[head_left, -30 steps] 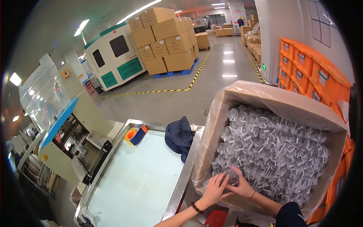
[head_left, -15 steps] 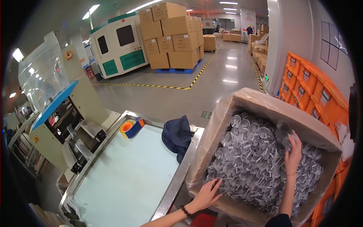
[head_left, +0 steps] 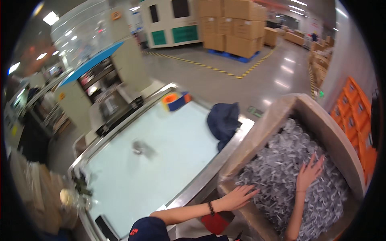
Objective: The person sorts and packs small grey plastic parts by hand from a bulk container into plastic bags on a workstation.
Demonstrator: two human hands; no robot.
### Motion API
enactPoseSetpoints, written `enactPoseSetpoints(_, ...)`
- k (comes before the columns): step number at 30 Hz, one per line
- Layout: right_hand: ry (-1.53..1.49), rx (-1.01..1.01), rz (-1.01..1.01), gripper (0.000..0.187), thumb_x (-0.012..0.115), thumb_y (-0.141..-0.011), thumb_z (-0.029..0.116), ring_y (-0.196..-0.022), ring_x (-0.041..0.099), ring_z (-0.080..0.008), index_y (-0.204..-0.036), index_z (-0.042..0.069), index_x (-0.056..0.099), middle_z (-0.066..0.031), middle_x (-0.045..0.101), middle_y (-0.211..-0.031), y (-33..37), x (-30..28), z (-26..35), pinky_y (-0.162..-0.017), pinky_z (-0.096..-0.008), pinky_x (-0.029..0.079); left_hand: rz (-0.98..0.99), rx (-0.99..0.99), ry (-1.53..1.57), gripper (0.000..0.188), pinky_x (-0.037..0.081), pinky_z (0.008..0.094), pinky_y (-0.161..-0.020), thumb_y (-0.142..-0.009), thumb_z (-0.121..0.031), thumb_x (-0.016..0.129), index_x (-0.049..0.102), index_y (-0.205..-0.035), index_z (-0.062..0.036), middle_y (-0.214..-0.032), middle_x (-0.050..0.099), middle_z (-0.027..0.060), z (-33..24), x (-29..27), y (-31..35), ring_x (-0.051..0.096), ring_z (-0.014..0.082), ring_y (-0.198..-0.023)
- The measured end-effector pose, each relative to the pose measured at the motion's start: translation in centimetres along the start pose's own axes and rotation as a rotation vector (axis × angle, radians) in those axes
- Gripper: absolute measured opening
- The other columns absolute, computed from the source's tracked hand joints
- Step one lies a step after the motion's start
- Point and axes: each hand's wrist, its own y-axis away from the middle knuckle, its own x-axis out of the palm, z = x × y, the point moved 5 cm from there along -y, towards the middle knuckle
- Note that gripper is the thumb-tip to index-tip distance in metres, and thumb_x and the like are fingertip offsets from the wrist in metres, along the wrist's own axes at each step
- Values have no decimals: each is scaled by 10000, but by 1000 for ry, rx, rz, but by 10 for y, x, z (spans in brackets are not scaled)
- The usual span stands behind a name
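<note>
A large cardboard box [head_left: 259,154] lined with clear film stands at the right, heaped with small clear plastic pieces [head_left: 281,148] that look like little cups. My right hand [head_left: 309,174] lies over the heap, fingers spread, with nothing visible in it. Reaching across the box's near left rim, my left hand [head_left: 238,197] has its fingers stretched toward the pieces and holds nothing I can see. On the pale table [head_left: 161,168] to the left, a single clear plastic piece [head_left: 138,147] shows blurred beside its dark shadow.
A dark blue cap [head_left: 224,122] and tape rolls [head_left: 175,100] sit along the table's far side. A machine with a blue-edged hood [head_left: 92,64] stands beyond its left edge. Orange bins [head_left: 354,120] line the right wall. Stacked cartons [head_left: 241,34] rest on a blue pallet behind.
My view has swung left. The piece that was in my right hand is gone from it, and its fingers have spread. A clear piece has appeared over the table.
</note>
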Motion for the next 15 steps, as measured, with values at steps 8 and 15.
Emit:
enactPoseSetpoints(8, 0, -210, 83, 452, 333, -912, 201, -1315, 140, -347, -1350, 104, 284, -124, 169, -1434, 107, 4, 52, -1050, -505, 129, -564, -117, -215, 564, 318, 434, -935, -720, -68, 539, 392, -1264, -83, -1233, 386, 198, 53, -118, 12, 376, 357, -1136)
enactPoseSetpoints(15, -62, -188, 187, 595, 431, -772, 49, -1318, 140, -347, -1347, 67, 275, -114, 182, -1434, 116, -4, 60, -1054, -508, 134, -660, -979, -922, 622, 214, 546, -982, -743, -166, 582, 336, -1312, -113, -1365, 172, 284, 129, -195, 163, 211, 453, -1243)
